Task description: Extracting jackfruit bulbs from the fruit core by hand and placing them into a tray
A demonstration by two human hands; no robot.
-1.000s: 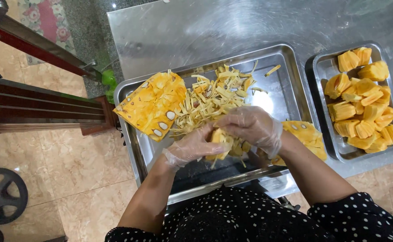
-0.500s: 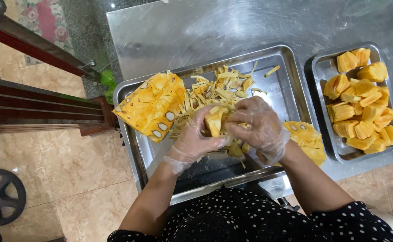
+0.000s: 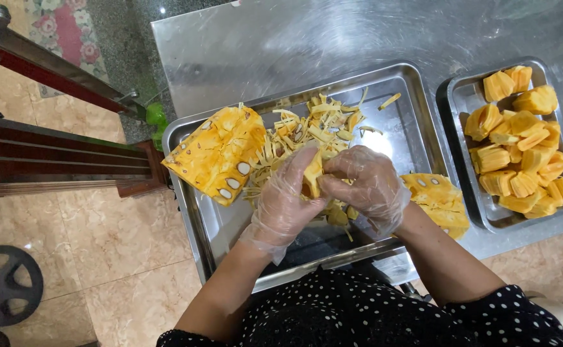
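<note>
My left hand (image 3: 285, 199) and right hand (image 3: 365, 186) crowd the middle of the big tray (image 3: 416, 138). Left of them, the jackfruit slab (image 3: 217, 154) blocks the way; behind, a heap of fibre strips (image 3: 313, 125). Bare tray floor opens at the far right corner. The small tray (image 3: 461, 103) is packed with pods (image 3: 519, 154).

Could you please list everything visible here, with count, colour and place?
fruit pod: one, yellow, between both hands
large tray: one, steel, centre of table
fruit chunk: one, yellow-orange, left end of large tray
fruit chunk by right wrist: one, yellow-orange, large tray's right edge
fibre strips: many, pale yellow, piled in large tray
small tray: one, steel, right
peeled pods: many, orange-yellow, in small tray
table: one, steel
left hand: clear glove, on pod
right hand: clear glove, on pod
</note>
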